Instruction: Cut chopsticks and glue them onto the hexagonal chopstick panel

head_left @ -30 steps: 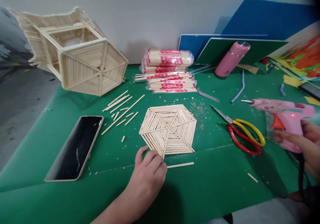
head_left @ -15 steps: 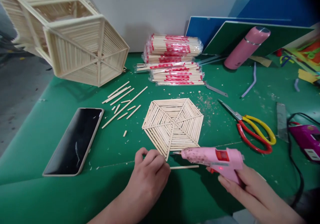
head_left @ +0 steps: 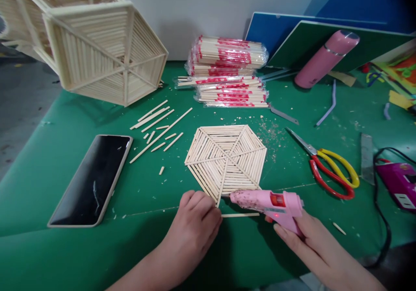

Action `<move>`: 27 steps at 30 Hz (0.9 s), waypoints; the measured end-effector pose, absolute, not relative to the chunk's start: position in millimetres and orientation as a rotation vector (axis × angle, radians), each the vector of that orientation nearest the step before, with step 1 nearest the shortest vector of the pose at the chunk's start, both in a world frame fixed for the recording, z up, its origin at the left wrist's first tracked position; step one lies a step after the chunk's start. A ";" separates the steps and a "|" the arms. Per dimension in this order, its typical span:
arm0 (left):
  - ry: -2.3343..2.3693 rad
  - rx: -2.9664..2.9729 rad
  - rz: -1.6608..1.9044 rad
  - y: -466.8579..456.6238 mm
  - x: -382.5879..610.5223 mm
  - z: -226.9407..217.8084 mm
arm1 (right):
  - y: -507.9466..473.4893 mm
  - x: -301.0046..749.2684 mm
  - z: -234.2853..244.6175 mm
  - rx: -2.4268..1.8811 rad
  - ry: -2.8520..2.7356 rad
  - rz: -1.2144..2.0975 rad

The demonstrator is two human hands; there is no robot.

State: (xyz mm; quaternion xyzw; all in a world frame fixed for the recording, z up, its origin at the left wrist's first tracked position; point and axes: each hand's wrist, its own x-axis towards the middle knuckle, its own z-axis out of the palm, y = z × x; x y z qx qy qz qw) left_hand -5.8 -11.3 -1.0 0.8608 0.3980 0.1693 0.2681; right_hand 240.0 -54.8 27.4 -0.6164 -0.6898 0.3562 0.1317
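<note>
A heptagon-like panel of thin wooden sticks (head_left: 238, 158) lies flat on the green table, with spokes meeting at its middle. My left hand (head_left: 198, 219) is closed at its lower corner, and a short wooden stick (head_left: 240, 215) juts out to the right from the fingers; the fingertips themselves are hidden. Wrapped round the handle of a pink glue gun (head_left: 260, 201) is my right hand (head_left: 315, 239). The gun's nozzle points left at the panel's bottom edge, beside the lowest spoke. Its small red light is lit.
Cut sticks (head_left: 160, 135) and a phone (head_left: 92, 180) lie to the left, below a large stick-built frame (head_left: 107, 52). Wrapped chopsticks (head_left: 230, 91) are stacked behind. To the right are scissors (head_left: 334, 174), a pink bottle (head_left: 326, 61) and a purple power socket (head_left: 398, 184) with a black cord.
The glue gun has shifted left, bringing its nozzle to the panel's lower edge. My left hand stays by the corner with the stick. The camera view has moved slightly.
</note>
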 end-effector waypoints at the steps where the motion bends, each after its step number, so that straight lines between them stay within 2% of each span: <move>1: 1.074 2.322 0.451 -11.6 -5.9 -1.5 | -54.7 239.3 27.3 -1.783 -1.996 1.042; 27: 1.086 2.330 0.457 -10.4 -5.4 -2.0 | -49.1 246.4 24.3 -1.716 -2.135 1.101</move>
